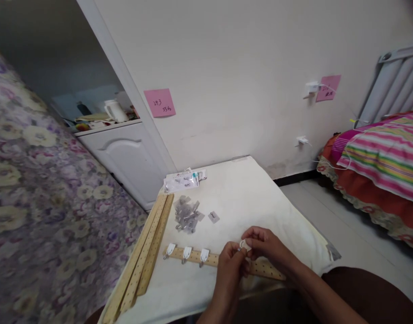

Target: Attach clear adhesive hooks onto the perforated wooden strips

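Both my hands meet above a perforated wooden strip [265, 270] that lies across the front of the table. A small whitish adhesive hook [244, 245] is pinched between them, partly covered by the fingers. My left hand [229, 265] is closed on its lower left side. From the upper right, my right hand [264, 243] grips its edge with closed fingertips. Three white hooks [187, 253] sit in a row on the left part of the strip, their metal ends pointing toward me. Behind them lies a pile of clear-backed hooks [186, 215], with one single hook [213, 217] apart.
More perforated wooden strips [153, 247] lie along the left edge of the cloth-covered table [240, 189]. Packaged hooks [182, 181] rest at the back left corner. A floral curtain [57, 216] hangs at left; a bed [385, 157] stands at right beyond the floor.
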Demonstrator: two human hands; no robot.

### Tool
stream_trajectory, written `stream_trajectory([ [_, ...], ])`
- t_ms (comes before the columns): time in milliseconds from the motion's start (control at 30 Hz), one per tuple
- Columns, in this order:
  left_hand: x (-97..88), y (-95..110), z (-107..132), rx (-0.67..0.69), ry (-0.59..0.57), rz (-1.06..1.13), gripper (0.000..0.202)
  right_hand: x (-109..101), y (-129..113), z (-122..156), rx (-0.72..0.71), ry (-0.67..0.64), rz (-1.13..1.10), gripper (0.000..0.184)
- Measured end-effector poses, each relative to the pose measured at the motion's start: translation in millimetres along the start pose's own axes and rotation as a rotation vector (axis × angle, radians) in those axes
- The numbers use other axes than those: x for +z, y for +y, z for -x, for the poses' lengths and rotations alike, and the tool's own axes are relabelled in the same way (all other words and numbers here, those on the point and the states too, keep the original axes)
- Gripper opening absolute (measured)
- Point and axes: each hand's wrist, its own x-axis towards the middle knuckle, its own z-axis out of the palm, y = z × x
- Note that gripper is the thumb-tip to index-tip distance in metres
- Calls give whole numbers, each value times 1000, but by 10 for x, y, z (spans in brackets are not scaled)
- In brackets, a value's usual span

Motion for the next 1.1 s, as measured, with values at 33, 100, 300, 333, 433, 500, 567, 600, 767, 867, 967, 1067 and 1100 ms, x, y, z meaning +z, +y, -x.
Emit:
stream_trajectory([
  [33, 2, -6, -1, -2, -12, -18, 20, -33, -16, 2, -12, -1, 8, 31],
  [100, -11, -19, -5, -12, -39, -56, 21, -127, -57, 6, -32, 12, 47, 31],
  [300, -128, -29, 71, -13, -114, -164, 17, -492, -120, 62, 11, 41, 196, 29],
  [333, -142, -37, 108, -6, -132, -198, 15, -540, -103, 83, 36, 26, 218, 28],
  [433, -147, -121, 252, 46, -202, -397, 6, -636, -26, 165, 89, 1, 304, 20],
  [500, -121, -234, 356, 85, -268, -581, 3, -662, 21, 220, 110, -13, 361, 15],
  [567, -88, -377, 442, 118, -346, -746, 11, -668, 53, 261, 133, -37, 394, 11],
  [600, -75, -450, 474, 141, -386, -817, 14, -669, 65, 273, 146, -46, 405, 11],
  [767, -85, -683, 508, 263, -474, -1042, 15, -691, 110, 270, 195, -48, 450, 12],
  [867, -125, -681, 479, 357, -510, -1059, 16, -714, 142, 252, 213, -60, 458, 13],
  [967, -151, -638, 455, 393, -538, -1086, 18, -727, 167, 243, 223, -66, 467, 13],
  [1067, -157, -627, 440, 408, -542, -1132, 18, -735, 188, 235, 225, -71, 466, 13],
  [1100, -159, -636, 436, 414, -537, -1141, 18, -739, 195, 231, 223, -74, 469, 14],
])
